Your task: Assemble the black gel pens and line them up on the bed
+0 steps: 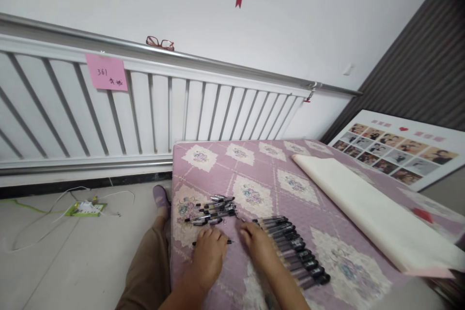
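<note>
My left hand [209, 254] is closed, fingers curled over a slim black pen [230, 241] whose two ends show at either side. My right hand [258, 244] is to its right, thumb and fingers pinched together low over the cloth; a small thin piece seems to be at the fingertips, too small to name. Beyond the left hand lies a loose pile of pen parts [218, 206], dark barrels and clear pieces. On the right, partly behind my right forearm, several assembled-looking black-ended pens [296, 242] lie side by side in a row.
The pens lie on a purple floral bedcover [254, 169]. A rolled cream sheet [356, 203] and a photo board [399, 150] are at right. A white radiator [156, 106] with a pink note [106, 72] stands ahead; a power strip [87, 209] and cables are on the floor.
</note>
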The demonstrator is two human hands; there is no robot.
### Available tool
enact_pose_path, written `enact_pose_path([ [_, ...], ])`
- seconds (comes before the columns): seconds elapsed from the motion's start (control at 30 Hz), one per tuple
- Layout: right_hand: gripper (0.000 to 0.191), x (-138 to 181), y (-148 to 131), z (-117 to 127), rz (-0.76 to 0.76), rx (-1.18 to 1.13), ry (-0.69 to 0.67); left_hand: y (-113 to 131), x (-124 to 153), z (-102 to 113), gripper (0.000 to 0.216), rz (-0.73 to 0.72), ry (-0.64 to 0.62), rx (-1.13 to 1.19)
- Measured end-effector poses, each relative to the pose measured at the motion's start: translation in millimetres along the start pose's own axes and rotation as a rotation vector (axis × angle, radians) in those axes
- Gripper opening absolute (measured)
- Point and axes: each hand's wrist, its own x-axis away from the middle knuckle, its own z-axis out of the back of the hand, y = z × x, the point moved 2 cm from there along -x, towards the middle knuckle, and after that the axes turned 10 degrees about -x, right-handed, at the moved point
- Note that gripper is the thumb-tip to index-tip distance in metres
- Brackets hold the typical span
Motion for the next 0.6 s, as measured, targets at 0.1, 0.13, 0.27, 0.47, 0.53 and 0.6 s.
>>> enact_pose_path([
  [0.1,0.028,-13.6,3.7,13.7,-0.090,0.165,0.043,0.0,0.2,2.9,0.017,0.007,-0.025,-0.001],
  [0.13,0.029,-17.9,3.8,15.4,-0.108,0.209,0.038,0.0,0.3,3.6,0.017,0.010,-0.027,0.003],
  [0.27,0.027,-30.2,2.4,10.8,-0.158,0.270,0.022,-0.3,0.7,4.2,0.016,0.014,0.005,0.017],
  [0.47,0.026,-31.0,3.4,-1.2,-0.168,0.252,0.060,0.1,2.2,4.3,0.015,0.019,0.067,0.015],
  [0.53,0.024,-27.9,4.3,-1.6,-0.158,0.223,0.087,0.4,2.9,5.1,0.016,0.017,0.082,0.021],
  [0.6,0.020,-22.7,4.5,-1.2,-0.150,0.175,0.124,0.5,3.5,6.1,0.017,0.023,0.096,0.024],
])
